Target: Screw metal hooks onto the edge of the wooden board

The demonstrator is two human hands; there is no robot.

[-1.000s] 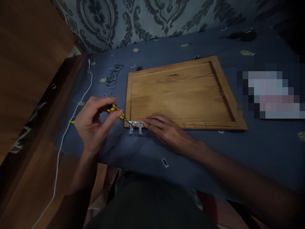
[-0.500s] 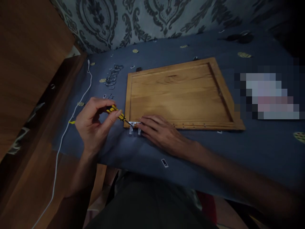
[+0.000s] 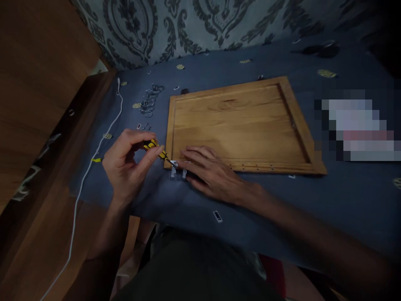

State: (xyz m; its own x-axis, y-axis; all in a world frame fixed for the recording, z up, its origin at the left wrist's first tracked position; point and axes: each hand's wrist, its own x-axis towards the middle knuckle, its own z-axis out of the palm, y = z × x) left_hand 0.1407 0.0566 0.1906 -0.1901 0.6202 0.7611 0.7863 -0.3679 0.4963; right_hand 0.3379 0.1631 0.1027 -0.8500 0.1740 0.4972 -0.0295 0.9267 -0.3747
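A wooden board (image 3: 238,125) with a raised frame lies flat on a blue cloth. At its near left corner a small metal hook bracket (image 3: 178,168) rests on the frame edge. My left hand (image 3: 130,167) pinches a yellow and black screwdriver (image 3: 156,149), and its tip meets the bracket's left end. My right hand (image 3: 209,171) lies flat with fingers stretched out, pressing on the bracket and the board's near edge.
Several metal hooks (image 3: 149,102) and small screws (image 3: 144,126) lie left of the board. A white cable (image 3: 94,159) runs along the cloth's left edge beside a wooden panel (image 3: 37,83). A dark object (image 3: 322,48) sits far right; a blurred patch lies right of the board.
My right hand slid a little left over the bracket, covering more of it. The left hand and screwdriver stayed at the bracket; the view shifted slightly.
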